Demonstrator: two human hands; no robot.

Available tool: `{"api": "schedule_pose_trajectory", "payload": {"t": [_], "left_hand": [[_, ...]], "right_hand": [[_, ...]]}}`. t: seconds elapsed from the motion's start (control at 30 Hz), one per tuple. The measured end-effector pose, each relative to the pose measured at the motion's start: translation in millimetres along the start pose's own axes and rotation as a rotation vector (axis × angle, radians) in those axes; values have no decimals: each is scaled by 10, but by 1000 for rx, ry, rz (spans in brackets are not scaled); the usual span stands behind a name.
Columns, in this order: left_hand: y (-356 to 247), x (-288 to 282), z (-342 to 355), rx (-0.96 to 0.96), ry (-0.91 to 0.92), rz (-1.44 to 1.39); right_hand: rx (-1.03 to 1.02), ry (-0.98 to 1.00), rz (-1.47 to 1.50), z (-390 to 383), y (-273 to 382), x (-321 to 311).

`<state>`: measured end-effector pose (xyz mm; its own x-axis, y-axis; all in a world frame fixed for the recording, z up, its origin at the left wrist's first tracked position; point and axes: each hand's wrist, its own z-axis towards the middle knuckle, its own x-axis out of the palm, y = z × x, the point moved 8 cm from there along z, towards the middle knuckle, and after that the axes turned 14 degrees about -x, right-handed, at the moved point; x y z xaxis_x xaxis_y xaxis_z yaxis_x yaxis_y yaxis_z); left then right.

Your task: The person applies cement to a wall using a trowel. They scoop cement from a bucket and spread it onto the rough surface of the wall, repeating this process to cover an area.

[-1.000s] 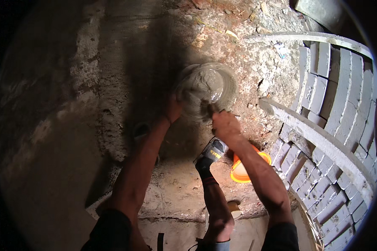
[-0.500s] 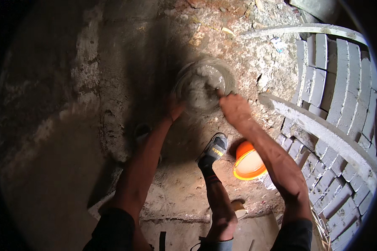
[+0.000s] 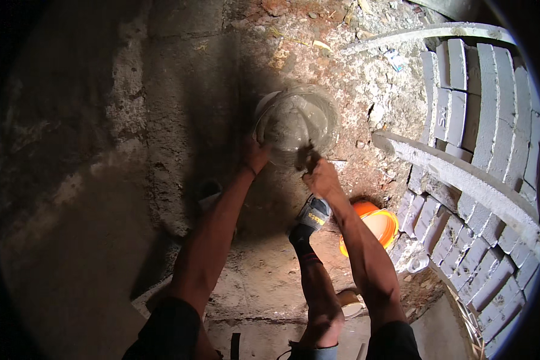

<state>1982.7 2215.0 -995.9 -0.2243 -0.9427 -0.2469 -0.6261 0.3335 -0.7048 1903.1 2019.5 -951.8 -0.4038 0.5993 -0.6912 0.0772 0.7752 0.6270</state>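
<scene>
The right hand (image 3: 321, 176) clasps a dark, partly hidden hand tool (image 3: 309, 157) at the near rim of a round, grey-smeared basin (image 3: 332, 133) just ahead, the shadowed left hand (image 3: 255, 154) touches its left side, grip unclear, and the wet grey paste (image 3: 285, 127) inside looks largely blended but not yet even.

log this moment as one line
left hand: at tub rim; right hand: gripping tool at tub's near side; tub: wet grey mix inside; orange bucket: partly behind right forearm

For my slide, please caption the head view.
Left hand at the round tub of wet grey paste; right hand holding a dark tool.
</scene>
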Motion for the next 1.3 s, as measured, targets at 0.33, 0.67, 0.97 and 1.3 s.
{"api": "schedule_pose_trajectory", "payload": {"t": [0.33, 0.67, 0.97, 1.3], "left_hand": [[-84, 375, 0, -80, 16, 156], [-281, -600, -230, -41, -43, 263], [-1338, -1173, -1912, 128, -162, 318], [-1588, -1782, -3106, -125, -185, -241]], "right_hand": [[201, -81, 299, -179, -388, 205], [66, 114, -42, -336, 374, -915], [522, 368, 928, -1174, 1195, -632], [437, 373, 1334, -1768, 2086, -1072]]}}
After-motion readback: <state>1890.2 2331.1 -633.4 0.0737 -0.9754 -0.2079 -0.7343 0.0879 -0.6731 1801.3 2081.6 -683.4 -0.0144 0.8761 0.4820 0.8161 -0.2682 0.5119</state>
